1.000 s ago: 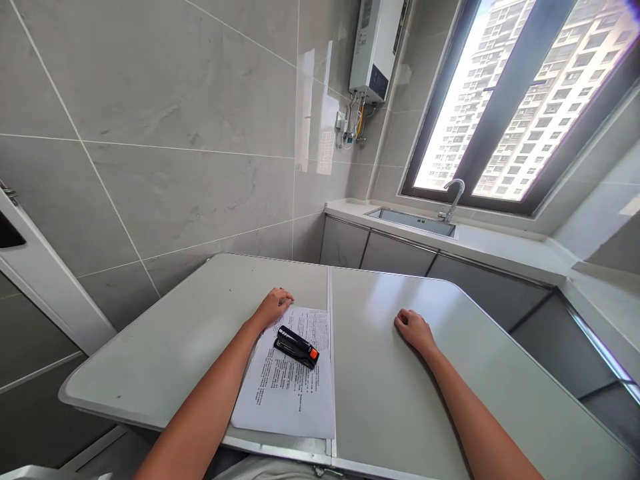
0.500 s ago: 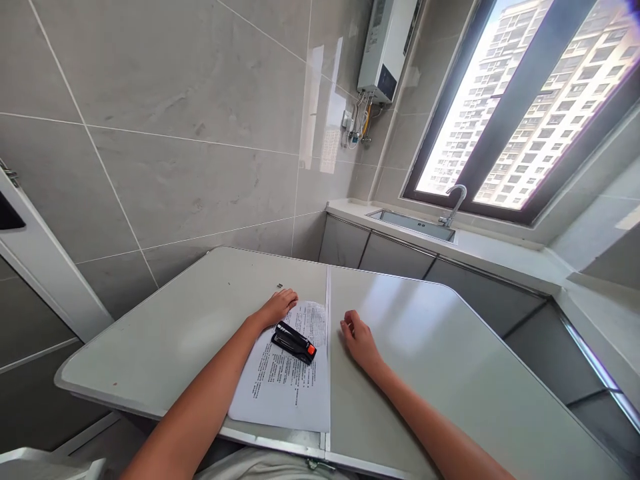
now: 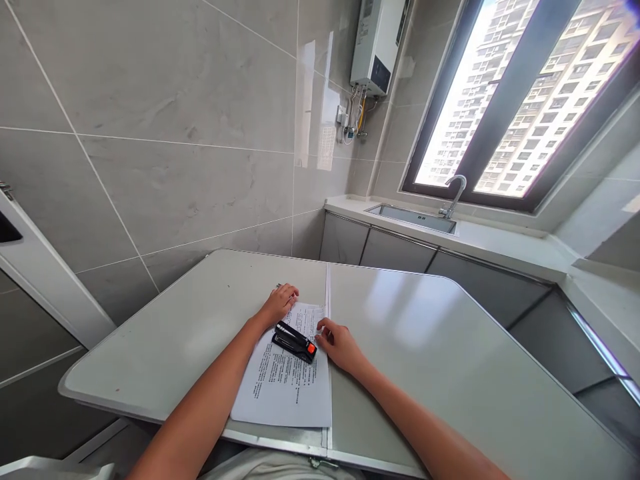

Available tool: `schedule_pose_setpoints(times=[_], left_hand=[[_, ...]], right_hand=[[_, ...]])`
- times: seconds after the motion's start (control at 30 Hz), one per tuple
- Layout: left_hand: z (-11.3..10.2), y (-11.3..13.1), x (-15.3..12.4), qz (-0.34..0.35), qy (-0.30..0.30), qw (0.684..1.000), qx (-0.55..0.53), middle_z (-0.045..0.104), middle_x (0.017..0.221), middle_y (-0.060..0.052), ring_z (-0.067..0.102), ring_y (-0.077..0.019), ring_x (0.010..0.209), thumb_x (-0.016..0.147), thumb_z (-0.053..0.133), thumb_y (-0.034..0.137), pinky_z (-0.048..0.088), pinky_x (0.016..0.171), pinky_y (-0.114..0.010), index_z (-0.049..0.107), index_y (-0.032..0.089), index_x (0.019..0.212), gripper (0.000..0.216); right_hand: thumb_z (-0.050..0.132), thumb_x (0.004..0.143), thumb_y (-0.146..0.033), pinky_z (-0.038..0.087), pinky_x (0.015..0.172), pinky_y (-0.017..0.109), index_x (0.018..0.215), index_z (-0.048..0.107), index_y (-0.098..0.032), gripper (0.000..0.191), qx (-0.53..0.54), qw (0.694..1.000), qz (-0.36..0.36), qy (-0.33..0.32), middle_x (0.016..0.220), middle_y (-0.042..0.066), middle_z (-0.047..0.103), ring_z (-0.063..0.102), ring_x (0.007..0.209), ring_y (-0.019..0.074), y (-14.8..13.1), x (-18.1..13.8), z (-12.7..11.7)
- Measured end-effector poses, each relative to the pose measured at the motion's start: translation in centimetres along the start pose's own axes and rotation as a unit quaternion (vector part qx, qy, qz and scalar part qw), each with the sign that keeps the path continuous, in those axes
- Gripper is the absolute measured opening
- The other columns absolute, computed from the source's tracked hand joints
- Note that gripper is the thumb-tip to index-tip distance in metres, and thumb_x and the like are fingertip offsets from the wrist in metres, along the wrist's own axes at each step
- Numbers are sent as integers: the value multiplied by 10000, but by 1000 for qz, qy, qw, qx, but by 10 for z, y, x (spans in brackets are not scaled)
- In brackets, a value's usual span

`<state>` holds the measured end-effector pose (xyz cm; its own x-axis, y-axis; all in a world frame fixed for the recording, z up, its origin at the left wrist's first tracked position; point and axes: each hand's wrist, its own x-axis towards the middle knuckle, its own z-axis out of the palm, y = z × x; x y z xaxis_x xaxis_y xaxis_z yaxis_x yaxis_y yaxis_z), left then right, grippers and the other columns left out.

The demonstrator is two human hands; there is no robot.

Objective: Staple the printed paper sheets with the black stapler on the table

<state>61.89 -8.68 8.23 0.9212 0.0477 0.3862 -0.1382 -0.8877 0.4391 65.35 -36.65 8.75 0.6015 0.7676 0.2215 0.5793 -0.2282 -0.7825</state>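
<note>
A black stapler [image 3: 294, 342] with an orange end lies on printed sheets of paper [image 3: 280, 400]. My left hand [image 3: 281, 303] rests at the far left edge of the sheets, fingers laid over the top corner. Just beyond its fingertips is a small dark item, mostly hidden. At the right edge of the paper, beside the stapler's orange end, is my right hand [image 3: 339, 341]. Its fingers are loosely bent, thumb and index apart, with nothing between them. Whether its fingertips touch the paper I cannot tell.
The pale folding table [image 3: 400, 373] has a metal seam [image 3: 328, 287] running alongside the paper. Behind it stand grey cabinets with a sink [image 3: 415, 217] and a faucet [image 3: 454, 193]. A water heater [image 3: 377, 50] hangs on the tiled wall.
My right hand has moved left, across the seam to the paper's edge. The curled far end of the sheets now lies flatter. My left hand and the stapler stay about where they were.
</note>
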Motion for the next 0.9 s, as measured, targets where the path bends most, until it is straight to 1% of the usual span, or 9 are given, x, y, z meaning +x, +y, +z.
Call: schedule_pose_setpoints(times=[0.1,0.27,0.4,0.53,0.63,0.73,0.9], left_hand=[[-1,0,0,-11,8,1000,6,638,1111,-77,581,-243,1059,1005,464,237,403,935,-402,627,215,1058,172],[-2,1,-1,-15,-9,1000,22,645,1081,-77,585,-249,1047,996,481,236,404,937,-417,655,220,1018,176],[-1,0,0,-12,-4,999,31,646,1077,-85,585,-252,1048,988,489,239,407,945,-419,660,220,1026,175],[-1,1,0,-9,-3,1000,29,644,1084,-81,582,-250,1047,994,484,247,404,948,-424,658,226,1027,179],[-3,3,-1,-8,-4,1000,22,643,1096,-80,582,-248,1043,995,484,244,402,952,-426,659,228,1023,178],[-5,7,-2,-3,-9,1000,12,642,1104,-85,579,-249,1047,1003,475,245,395,966,-441,660,225,1028,187],[-7,11,-3,16,-30,999,-2,644,1108,-86,583,-253,1069,998,509,253,401,976,-455,694,241,1046,191]], right_hand=[[573,874,-294,381,615,243,969,630,-238,124,18,1000,13,13,760,-31,639,497,617,131,-2,0,2],[560,840,-260,390,615,248,879,671,-232,121,34,999,24,34,717,-28,636,488,611,134,-2,1,2],[533,771,-190,403,633,261,801,710,-227,184,38,997,10,64,657,-23,602,505,617,144,-2,2,1],[530,709,-166,382,603,266,765,715,-227,203,41,995,28,88,603,-22,558,495,593,152,0,1,0],[540,679,-158,369,595,261,754,721,-223,207,43,994,42,91,590,-30,546,480,586,143,1,1,-3],[536,685,-155,366,606,261,774,734,-212,225,42,993,56,92,600,-32,556,481,592,138,1,0,-8],[517,712,-146,346,606,265,842,746,-199,268,13,995,78,62,623,-27,558,483,600,139,3,-1,-19]])
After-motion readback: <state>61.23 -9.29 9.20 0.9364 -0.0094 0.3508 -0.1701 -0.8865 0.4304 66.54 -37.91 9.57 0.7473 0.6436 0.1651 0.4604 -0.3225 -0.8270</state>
